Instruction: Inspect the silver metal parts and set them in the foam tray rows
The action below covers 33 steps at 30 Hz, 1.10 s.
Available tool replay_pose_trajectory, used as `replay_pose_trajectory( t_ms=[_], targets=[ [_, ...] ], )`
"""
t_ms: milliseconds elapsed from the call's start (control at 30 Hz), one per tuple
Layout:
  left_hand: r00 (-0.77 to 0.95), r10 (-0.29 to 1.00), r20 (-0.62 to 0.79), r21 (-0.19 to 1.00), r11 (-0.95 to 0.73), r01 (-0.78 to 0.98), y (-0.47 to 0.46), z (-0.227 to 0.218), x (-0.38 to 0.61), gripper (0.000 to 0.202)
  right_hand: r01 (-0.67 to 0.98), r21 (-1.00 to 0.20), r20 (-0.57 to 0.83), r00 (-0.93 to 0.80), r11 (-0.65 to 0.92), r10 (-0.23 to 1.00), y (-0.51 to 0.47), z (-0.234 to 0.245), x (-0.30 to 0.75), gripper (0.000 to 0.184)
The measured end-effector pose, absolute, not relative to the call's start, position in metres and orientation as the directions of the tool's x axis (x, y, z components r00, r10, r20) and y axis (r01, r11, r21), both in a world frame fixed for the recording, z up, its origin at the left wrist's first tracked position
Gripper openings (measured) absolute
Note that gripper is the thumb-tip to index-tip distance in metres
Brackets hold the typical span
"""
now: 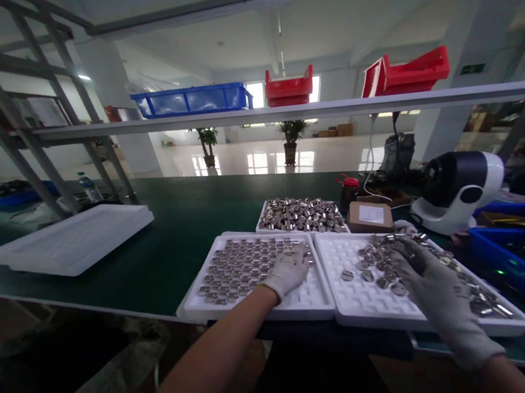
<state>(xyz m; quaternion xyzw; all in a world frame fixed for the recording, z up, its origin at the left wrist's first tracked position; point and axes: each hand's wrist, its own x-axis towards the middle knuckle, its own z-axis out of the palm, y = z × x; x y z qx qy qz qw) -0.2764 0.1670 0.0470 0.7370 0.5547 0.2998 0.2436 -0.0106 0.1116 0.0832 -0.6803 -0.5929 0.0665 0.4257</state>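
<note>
The gloved left hand rests on the sorted tray, at its rows of metal pieces. The right hand lies among loose pieces on the second tray just beside; whether either hand pinches one I cannot tell. They look best picked singly and seated flat.

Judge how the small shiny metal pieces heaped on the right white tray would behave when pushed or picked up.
The metal pieces look solid and shiny, so probably stiff and heavy for their size. Lying loose on the right tray, a push would likely scatter them. Polished faces may slip in the gloved right hand.
</note>
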Motion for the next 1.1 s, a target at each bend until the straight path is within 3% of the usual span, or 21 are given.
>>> replay_pose_trajectory(
  t_ms=[133, 267, 567, 767, 933, 1000, 1100],
  targets=[
    [0.267, 0.951, 0.154, 0.624, -0.303, 0.72, 0.183, 0.038, -0.244, 0.035, 0.719, -0.671, 0.431, 0.179, 0.181, 0.885, 0.074, 0.054, -0.04, 0.066],
    [0.263, 0.948, 0.177, 0.675, -0.311, 0.669, 0.185, 0.041, -0.24, 0.023, 0.729, -0.634, 0.435, 0.058, 0.259, 0.899, 0.048, 0.025, -0.061, 0.055],
    [0.264, 0.934, 0.24, 0.946, -0.286, 0.153, 0.088, 0.079, -0.277, 0.06, 0.652, -0.644, 0.449, -0.1, 0.399, 0.888, 0.027, 0.042, -0.091, 0.041],
    [-0.04, 0.987, 0.153, 0.962, -0.158, -0.221, 0.025, 0.066, -0.267, 0.074, 0.617, -0.606, 0.456, -0.246, 0.501, 0.855, 0.005, 0.051, -0.116, 0.037],
    [-0.207, 0.978, 0.037, 0.933, -0.108, -0.343, 0.017, 0.052, -0.259, 0.072, 0.611, -0.584, 0.46, -0.293, 0.534, 0.838, -0.005, 0.048, -0.126, 0.036],
    [-0.199, 0.98, -0.02, 0.908, -0.065, -0.414, 0.014, 0.053, -0.257, 0.072, 0.63, -0.52, 0.492, -0.33, 0.577, 0.805, -0.011, 0.044, -0.129, 0.038],
    [-0.158, 0.987, -0.026, 0.908, -0.043, -0.417, 0.01, 0.059, -0.256, 0.072, 0.739, -0.251, 0.559, -0.417, 0.625, 0.717, -0.019, 0.035, -0.13, 0.046]
  ],
)
